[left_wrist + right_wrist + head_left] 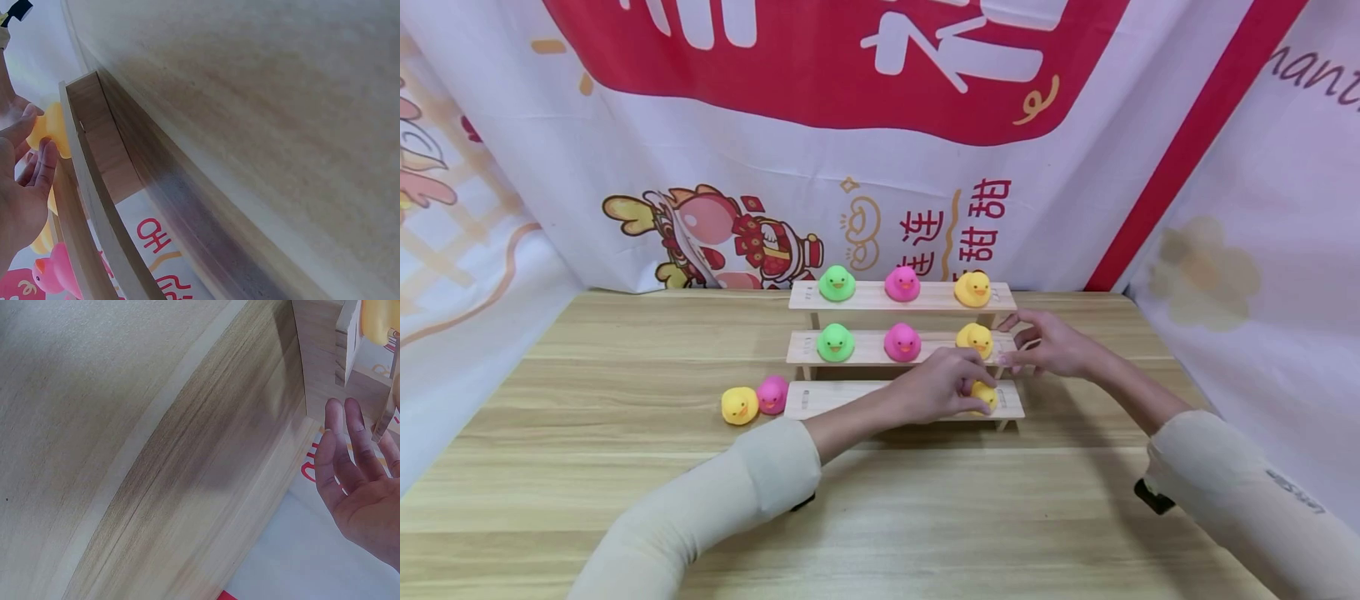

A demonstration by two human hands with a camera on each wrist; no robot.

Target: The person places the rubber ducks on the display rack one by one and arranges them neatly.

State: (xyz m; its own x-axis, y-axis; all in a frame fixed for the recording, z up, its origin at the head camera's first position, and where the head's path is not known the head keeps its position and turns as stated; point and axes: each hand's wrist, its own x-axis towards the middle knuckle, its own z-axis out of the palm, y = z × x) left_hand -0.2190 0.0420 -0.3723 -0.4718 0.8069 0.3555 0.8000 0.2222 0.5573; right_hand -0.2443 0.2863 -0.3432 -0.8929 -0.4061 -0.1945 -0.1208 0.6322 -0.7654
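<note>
A three-step wooden stand (pixel 865 296) holds small rubber ducks. My left hand (pixel 936 387) pinches a yellow duck (pixel 984 397) at the right end of the lowest step; the left wrist view shows the fingers around this yellow duck (pixel 55 128) against the board. My right hand (pixel 1054 346) is at the stand's right end, beside the middle step. In the right wrist view its fingers (pixel 359 447) extend loosely near the board's end; contact is unclear. Green (pixel 835 342), pink (pixel 902 342) and yellow (pixel 974 339) ducks sit on the middle step.
The top step carries a green duck (pixel 837 284), a pink duck (pixel 902 284) and a yellow duck (pixel 973 289). Left of the stand, a yellow duck (pixel 740 406) and a pink duck (pixel 772 395) lie on the wooden table (pixel 625 467). A printed curtain (pixel 737 150) hangs behind.
</note>
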